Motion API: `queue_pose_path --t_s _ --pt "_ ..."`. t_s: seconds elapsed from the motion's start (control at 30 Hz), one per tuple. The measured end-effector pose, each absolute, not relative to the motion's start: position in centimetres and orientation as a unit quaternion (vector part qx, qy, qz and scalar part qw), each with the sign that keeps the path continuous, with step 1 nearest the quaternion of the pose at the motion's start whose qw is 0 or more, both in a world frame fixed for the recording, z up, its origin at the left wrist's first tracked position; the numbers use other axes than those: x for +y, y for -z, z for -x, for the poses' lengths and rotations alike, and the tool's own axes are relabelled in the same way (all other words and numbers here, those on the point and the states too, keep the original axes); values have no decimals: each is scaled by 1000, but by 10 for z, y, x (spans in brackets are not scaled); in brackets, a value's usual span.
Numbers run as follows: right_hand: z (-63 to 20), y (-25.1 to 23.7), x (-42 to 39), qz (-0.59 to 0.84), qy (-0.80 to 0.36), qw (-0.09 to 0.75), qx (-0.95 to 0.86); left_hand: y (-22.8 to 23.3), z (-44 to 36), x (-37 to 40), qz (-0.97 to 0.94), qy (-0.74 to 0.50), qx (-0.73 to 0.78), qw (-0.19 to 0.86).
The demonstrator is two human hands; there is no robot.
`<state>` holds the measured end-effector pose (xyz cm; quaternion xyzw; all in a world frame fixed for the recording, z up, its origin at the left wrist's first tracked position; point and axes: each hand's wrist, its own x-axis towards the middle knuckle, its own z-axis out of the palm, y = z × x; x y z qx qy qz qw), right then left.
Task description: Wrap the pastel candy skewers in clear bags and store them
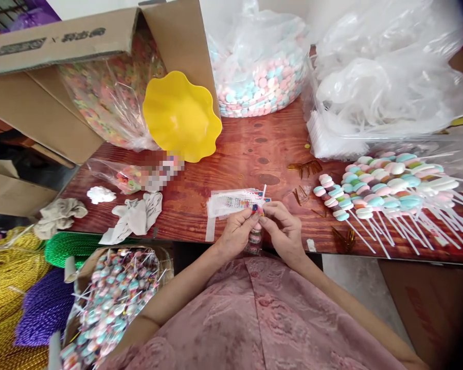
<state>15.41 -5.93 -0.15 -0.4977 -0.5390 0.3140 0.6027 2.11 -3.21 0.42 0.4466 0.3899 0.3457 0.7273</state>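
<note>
My left hand (236, 227) and my right hand (283, 228) meet at the table's front edge, both closed in a pinch on a wrapped marshmallow lollipop (255, 237). Its candy end points down toward my body, and its white stick pokes up past my fingers. Coloured print on the wrapper shows at the gathered neck between my fingertips. A twist tie there cannot be made out. Just beyond my hands lies a stack of printed clear wrappers (231, 201). Gold twist ties (305, 167) are scattered to the right of it.
Unwrapped marshmallow lollipops (391, 187) are piled at right. Behind stand a bag of marshmallows (262, 77), a yellow scalloped bowl (182, 117) and a cardboard box (185, 41). Crumpled gloves (139, 216) lie left. Below the edge, a container holds many wrapped lollipops (116, 293).
</note>
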Motion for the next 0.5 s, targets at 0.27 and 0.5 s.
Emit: queue_pose_path --t_s 0.27,0.5 --pt "-158 10 -55 512 -171 592 -598 -10 -23 -29 -451 -297 343 769" --pt "-192 -1 -51 459 1 470 -754 -20 -12 -10 -509 -208 339 763"
